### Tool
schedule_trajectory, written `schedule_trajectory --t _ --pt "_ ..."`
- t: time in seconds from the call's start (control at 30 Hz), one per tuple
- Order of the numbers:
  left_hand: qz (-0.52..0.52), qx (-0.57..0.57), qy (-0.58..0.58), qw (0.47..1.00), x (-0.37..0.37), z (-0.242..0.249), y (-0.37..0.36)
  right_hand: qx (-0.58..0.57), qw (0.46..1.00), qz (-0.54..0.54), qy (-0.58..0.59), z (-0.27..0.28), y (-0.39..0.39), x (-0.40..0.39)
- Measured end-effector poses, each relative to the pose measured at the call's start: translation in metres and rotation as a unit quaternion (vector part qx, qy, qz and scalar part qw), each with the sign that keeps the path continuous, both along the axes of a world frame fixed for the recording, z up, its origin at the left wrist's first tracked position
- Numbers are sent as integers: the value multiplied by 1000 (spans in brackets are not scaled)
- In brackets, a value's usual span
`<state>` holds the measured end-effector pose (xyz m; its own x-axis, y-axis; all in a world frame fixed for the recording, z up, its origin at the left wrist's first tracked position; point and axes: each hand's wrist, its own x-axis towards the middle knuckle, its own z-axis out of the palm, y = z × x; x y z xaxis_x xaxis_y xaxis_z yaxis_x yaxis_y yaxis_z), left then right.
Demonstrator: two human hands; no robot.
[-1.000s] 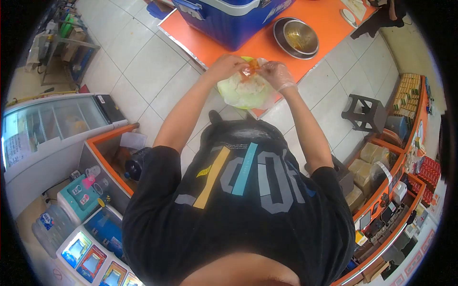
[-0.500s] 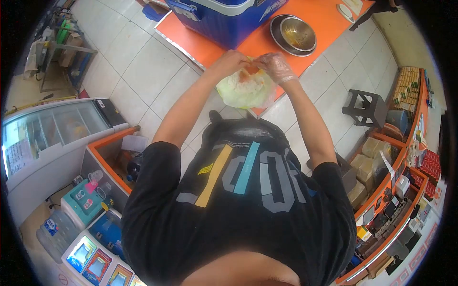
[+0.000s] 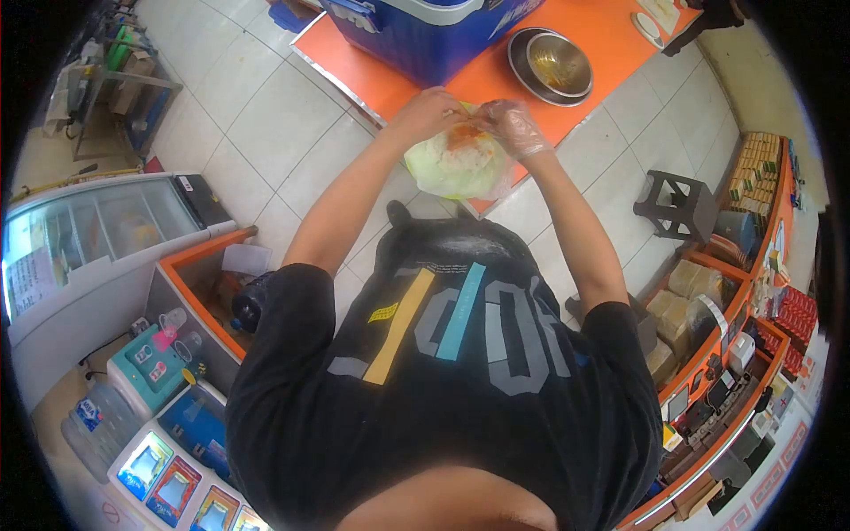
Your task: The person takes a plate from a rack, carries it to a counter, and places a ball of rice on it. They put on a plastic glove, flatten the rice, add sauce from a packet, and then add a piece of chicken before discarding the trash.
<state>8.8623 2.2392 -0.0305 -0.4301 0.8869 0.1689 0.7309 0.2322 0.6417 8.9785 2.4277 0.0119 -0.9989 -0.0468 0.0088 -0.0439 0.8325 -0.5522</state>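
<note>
A pale green food wrapper (image 3: 438, 184) bears white rice (image 3: 469, 159) topped with orange-red sauce (image 3: 464, 135), at the corner of an orange table. My bare left hand (image 3: 428, 115) has its fingers closed at the wrapper's far left edge. Opposite it, my right hand (image 3: 515, 130), in a clear plastic glove, is curled with fingertips close together beside the sauce. Whatever those fingertips pinch is too small to make out. The two hands almost meet above the far side of the rice.
Beyond my hands, a blue cooler box (image 3: 416, 40) stands on the orange table (image 3: 611, 66). Nested metal bowls (image 3: 558, 66) sit to its right, near a white oval dish (image 3: 647, 29). A dark stool (image 3: 677, 205) is on the tiled floor at right; a glass-topped freezer (image 3: 106, 226) stands left.
My fingertips have shifted slightly at the far edge, and more of the orange-red sauce shows between them. The rice and wrapper stay in nearly the same place.
</note>
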Motion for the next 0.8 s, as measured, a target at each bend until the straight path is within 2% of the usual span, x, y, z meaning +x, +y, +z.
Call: schedule_trajectory --t 0.03,0.13,0.23,0.33,0.43,0.53,0.63,0.8 --pt "-1 10 -1 1000 -1 -2 1 14 999 -27 -38 6 -4 0" --pt "-4 26 -15 1000 -3 -10 -1 -48 996 -60 -51 -5 -8 2" --pt "4 25 -37 999 -1 -11 -4 -97 994 -37 -35 -35 -1 -1" --pt "2 20 -34 999 4 -7 -5 -1 999 -34 1 -49 2 2" --pt "20 37 -55 998 8 -13 -5 89 996 -24 -18 -42 4 4" --pt "52 52 -30 997 6 -20 -8 66 997 -5 -42 -27 7 9" --pt "60 75 18 995 2 -23 -15 -17 999 -31 -21 -33 10 16" --pt "80 66 -28 994 6 -22 -11 4 999 -39 7 -28 7 12"
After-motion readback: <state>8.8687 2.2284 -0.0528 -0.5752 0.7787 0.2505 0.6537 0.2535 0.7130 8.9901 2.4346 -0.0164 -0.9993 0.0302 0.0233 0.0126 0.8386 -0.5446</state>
